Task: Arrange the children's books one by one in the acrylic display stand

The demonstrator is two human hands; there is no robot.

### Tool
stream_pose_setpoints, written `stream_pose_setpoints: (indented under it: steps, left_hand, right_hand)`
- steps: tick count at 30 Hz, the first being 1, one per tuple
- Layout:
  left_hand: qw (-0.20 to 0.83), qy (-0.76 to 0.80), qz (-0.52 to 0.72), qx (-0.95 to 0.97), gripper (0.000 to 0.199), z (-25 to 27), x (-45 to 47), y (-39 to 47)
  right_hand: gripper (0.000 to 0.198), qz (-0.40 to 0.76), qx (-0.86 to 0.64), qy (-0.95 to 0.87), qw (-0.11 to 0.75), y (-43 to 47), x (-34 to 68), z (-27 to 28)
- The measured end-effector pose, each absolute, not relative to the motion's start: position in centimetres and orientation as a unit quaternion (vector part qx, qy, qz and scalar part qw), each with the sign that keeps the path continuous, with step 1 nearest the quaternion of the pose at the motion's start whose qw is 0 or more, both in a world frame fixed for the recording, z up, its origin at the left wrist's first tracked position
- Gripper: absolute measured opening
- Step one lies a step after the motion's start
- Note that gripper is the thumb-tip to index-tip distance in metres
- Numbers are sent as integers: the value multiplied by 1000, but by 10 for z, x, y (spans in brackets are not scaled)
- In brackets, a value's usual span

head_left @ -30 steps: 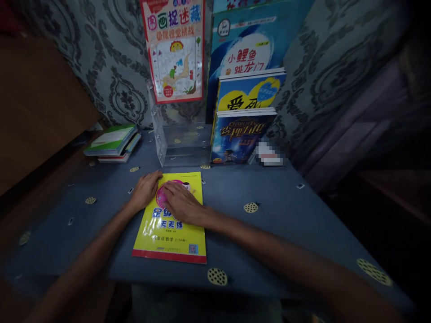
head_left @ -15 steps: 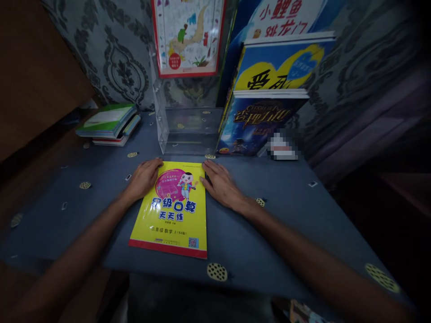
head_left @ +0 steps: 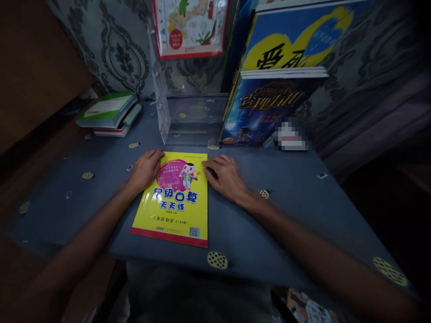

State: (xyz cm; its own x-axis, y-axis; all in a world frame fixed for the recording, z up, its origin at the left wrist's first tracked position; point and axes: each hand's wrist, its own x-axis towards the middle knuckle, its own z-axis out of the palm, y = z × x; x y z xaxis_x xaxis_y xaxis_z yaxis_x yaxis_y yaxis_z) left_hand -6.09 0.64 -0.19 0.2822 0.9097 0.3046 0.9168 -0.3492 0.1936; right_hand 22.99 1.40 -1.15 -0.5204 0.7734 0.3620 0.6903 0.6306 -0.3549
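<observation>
A yellow workbook (head_left: pixel 182 215) with a red bottom band and a cartoon figure lies closed and flat on the table. My left hand (head_left: pixel 145 169) rests on the table at its upper left edge, fingertips against the cover's side. On the opposite side, my right hand (head_left: pixel 226 177) has its fingers bent, with index finger and thumb apart at the upper right edge. Neither hand is wrapped round the workbook; the undersides of the fingers are hidden.
Behind the workbook stands a clear acrylic rack (head_left: pixel 191 132). It holds a red-bordered picture book (head_left: pixel 191 49), a blue-and-yellow book (head_left: pixel 262 45) and a dark blue book (head_left: pixel 266 107). Stacked books (head_left: pixel 107 112) lie at the left on the patterned tablecloth (head_left: pixel 286 233).
My view has tilted down a little. The right hand's fingers have drawn back and bent more beside the workbook's upper right corner. The left hand stays at the left edge.
</observation>
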Motion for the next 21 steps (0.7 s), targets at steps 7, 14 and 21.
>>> stream_pose_setpoints:
  steps: [7, 14, 21]
  left_hand:
    - [8, -588, -175, -790, 33, 3, -59, 9]
    - [6, -573, -202, -794, 34, 2, -62, 15]
    - [-11, -568, -213, -795, 33, 1, -63, 16]
  right_hand:
    - [36, 157, -378, -860, 304, 23, 233, -19]
    - [34, 167, -382, -856, 307, 26, 234, -21]
    - [32, 161, -382, -858, 302, 22, 234, -18]
